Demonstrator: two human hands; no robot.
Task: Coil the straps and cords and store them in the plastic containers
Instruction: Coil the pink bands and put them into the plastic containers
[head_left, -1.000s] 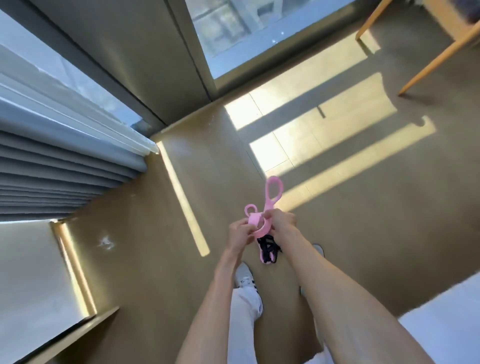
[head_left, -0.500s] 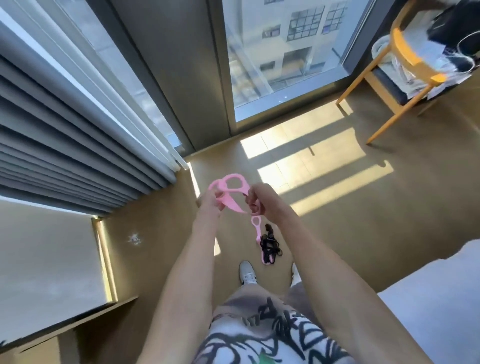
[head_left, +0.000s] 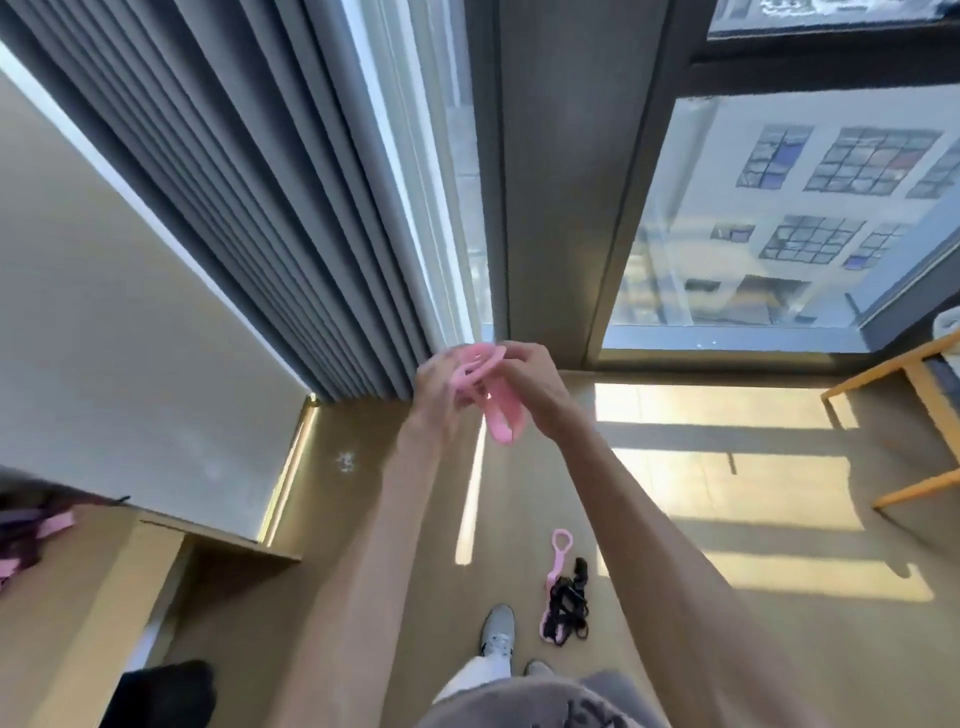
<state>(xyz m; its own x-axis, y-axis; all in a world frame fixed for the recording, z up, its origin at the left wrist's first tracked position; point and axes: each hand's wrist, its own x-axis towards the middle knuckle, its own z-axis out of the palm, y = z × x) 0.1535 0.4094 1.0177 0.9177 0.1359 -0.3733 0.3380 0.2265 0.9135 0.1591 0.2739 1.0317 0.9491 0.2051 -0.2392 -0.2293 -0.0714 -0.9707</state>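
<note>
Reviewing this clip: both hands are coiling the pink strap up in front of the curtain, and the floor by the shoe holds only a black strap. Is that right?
Not quite. The head view shows both the left hand and right hand gripping the pink strap near the curtain, but the floor by the shoe holds a black strap together with a second pink strap.

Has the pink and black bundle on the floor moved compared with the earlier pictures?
No. The bundle lies right of the grey shoe, as before; only the camera tilted upward.
</note>
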